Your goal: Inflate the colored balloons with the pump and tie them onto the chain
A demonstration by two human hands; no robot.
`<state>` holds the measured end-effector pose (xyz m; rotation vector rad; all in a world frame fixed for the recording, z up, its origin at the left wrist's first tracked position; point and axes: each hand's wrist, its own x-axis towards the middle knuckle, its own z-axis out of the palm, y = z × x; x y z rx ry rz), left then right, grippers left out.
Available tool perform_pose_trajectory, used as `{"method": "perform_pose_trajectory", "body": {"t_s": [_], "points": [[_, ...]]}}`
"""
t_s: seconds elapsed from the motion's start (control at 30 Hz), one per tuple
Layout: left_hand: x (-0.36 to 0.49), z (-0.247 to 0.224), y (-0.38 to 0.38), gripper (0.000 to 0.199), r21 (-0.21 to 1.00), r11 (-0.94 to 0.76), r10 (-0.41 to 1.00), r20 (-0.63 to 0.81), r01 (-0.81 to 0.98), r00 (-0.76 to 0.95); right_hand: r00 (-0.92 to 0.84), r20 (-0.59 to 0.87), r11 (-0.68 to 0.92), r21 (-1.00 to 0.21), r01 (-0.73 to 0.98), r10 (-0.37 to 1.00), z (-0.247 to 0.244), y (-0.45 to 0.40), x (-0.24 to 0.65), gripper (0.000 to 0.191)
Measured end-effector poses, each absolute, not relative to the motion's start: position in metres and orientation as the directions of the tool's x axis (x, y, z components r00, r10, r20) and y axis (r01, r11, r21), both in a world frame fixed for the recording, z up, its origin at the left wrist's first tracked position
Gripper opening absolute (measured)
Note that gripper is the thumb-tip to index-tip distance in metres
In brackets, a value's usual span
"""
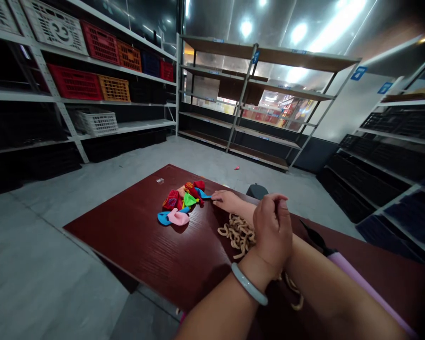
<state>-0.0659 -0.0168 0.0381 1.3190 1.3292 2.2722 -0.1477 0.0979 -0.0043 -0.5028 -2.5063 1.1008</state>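
My right hand point(226, 200) lies flat, fingertips touching the balloons point(182, 201) — nothing grasped. My left hand point(272, 230) hovers clenched above the chain point(238, 233) on the table point(145, 245).

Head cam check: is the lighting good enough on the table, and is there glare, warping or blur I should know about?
Head view: ceiling lights blow out into glare up top; the red-brown table is evenly lit, with a soft sheen. Balloons and the chain of pale links read sharp. Shelving bends from wide-angle distortion. Left hand is crisp, right hand small; the right shelves are very dark.
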Motion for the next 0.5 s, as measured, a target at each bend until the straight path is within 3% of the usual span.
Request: {"method": "perform_pose_trajectory", "body": {"t_s": [0.2, 0.4, 0.5], "points": [[-0.064, 0.034, -0.013, 0.021, 0.820, -0.560, 0.599, 0.500, 0.119, -0.625, -0.822, 0.100, 0.508, -0.826, 0.245, 0.561, 0.026, 0.128, -0.114, 0.034], [-0.058, 0.018, 0.012, 0.042, 0.798, -0.495, 0.782, 0.236, -0.344, -0.577, -0.744, 0.189, 0.523, -0.817, 0.244, 0.641, 0.062, 0.135, -0.067, 0.015], [-0.058, 0.013, 0.023, 0.048, 0.710, -0.380, 0.856, 0.028, -0.592, -0.516, -0.686, 0.283, 0.585, -0.770, 0.254, 0.670, 0.073, 0.127, -0.037, 0.024]]}}
